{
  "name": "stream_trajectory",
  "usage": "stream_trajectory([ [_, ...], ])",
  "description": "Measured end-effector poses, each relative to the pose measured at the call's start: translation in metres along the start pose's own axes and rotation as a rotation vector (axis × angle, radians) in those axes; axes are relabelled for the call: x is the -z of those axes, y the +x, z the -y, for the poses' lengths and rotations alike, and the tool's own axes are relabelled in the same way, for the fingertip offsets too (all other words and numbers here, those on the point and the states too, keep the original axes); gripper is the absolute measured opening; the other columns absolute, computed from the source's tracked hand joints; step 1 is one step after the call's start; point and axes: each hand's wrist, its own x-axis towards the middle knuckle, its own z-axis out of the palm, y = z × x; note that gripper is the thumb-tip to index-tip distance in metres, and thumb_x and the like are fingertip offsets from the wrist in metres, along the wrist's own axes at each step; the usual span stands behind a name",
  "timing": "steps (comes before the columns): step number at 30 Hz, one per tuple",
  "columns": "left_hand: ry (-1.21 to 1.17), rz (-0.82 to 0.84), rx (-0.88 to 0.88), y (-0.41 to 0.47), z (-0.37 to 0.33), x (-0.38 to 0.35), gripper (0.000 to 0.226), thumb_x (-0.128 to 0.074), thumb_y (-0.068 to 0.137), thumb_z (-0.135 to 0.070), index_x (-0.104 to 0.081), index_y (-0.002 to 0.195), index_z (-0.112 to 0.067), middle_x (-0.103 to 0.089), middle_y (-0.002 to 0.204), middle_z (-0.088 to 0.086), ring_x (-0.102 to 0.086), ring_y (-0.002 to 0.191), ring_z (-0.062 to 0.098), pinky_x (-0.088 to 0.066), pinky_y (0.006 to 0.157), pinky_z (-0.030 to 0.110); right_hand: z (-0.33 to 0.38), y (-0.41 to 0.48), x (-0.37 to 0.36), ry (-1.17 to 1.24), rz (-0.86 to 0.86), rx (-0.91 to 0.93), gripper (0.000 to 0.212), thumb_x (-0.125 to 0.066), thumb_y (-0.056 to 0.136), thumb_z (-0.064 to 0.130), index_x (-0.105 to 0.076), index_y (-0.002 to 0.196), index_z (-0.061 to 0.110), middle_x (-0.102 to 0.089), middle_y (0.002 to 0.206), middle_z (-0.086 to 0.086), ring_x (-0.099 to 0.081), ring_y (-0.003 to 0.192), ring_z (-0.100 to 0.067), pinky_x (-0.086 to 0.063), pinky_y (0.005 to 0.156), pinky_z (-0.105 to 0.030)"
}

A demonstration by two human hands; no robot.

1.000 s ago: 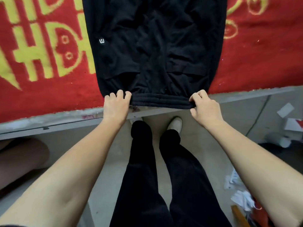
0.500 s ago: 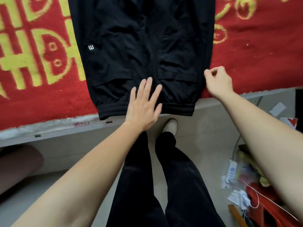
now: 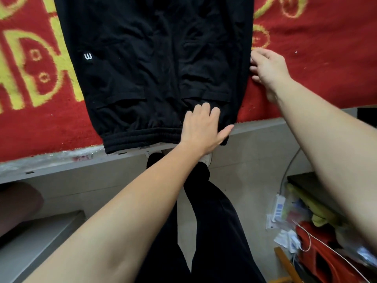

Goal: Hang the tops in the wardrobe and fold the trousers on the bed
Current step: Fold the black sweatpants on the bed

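Black trousers (image 3: 142, 74) lie flat on the red and yellow bed cover (image 3: 318, 64), their elastic waistband (image 3: 140, 137) hanging over the near edge of the bed. A small white logo shows on the left leg. My left hand (image 3: 202, 127) presses down on the right part of the waistband, fingers slightly bent and thumb spread to the right. My right hand (image 3: 267, 66) is at the trousers' right side edge, and its curled fingers pinch the cloth there.
The grey bed frame edge (image 3: 61, 160) runs across the view below the cover. I stand close against it in black trousers and white shoes. Cluttered bags, packets and a red object (image 3: 318, 252) lie on the floor at the right. A grey step (image 3: 40, 231) is at the left.
Both hands let go of the waistband corners. My left hand slid right along the waistband. My right hand moved up to the trousers' right side edge.
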Motion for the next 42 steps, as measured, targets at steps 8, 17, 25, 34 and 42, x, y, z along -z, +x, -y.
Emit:
stream_trajectory([
  [8,-0.11,0.264,0.262,0.039,-0.024,-0.007,0.044,-0.061,0.081,-0.054,-0.059,0.103,-0.016,-0.039,0.102,0.001,-0.041,0.1,0.023,-0.032,0.077,0.038,0.01,0.01,-0.005,0.028,0.023,-0.072,0.051,-0.069,0.091,0.035,-0.056,0.138,0.019,-0.065,0.106,0.016,-0.059,0.068,0.015,-0.041,0.048,-0.003],
  [17,-1.139,0.41,0.399,0.012,0.052,0.056,0.027,-0.063,0.079,-0.016,-0.041,0.063,-0.013,-0.034,0.059,-0.003,-0.034,0.053,0.012,-0.032,0.053,0.024,0.076,-0.009,-0.046,0.225,0.096,-0.101,0.019,-0.056,0.087,0.005,-0.058,0.075,0.019,-0.057,0.062,0.006,-0.05,0.044,-0.005,-0.039,0.049,-0.02],
  [25,-1.261,0.2,0.648,-0.041,0.183,0.091,0.023,-0.055,0.075,-0.015,-0.047,0.054,-0.023,-0.041,0.058,-0.005,-0.037,0.053,0.01,-0.028,0.048,0.021,0.161,-0.055,-0.193,0.138,0.371,0.123,0.024,-0.048,0.084,0.0,-0.061,0.092,0.018,-0.062,0.083,-0.001,-0.058,0.068,-0.013,-0.05,0.066,-0.025],
  [34,-1.166,0.103,0.94,-0.096,0.289,0.041,0.01,-0.058,0.084,-0.002,-0.066,0.086,-0.009,-0.063,0.08,0.004,-0.058,0.076,0.02,-0.052,0.07,0.036,0.128,-0.075,-0.347,-0.334,0.561,0.243,0.064,-0.048,0.097,0.01,-0.027,0.157,0.018,-0.058,0.087,0.005,-0.053,0.072,-0.005,-0.047,0.078,-0.021],
  [42,-1.196,0.16,0.929,-0.086,0.296,0.043,0.027,-0.046,0.072,-0.037,-0.059,0.071,-0.014,-0.064,0.079,0.009,-0.056,0.079,0.026,-0.047,0.078,0.041,0.113,-0.067,-0.322,-0.592,0.289,0.442,0.043,-0.05,0.097,0.02,-0.055,0.14,0.019,-0.061,0.125,-0.001,-0.06,0.115,-0.017,-0.043,0.103,-0.028],
])
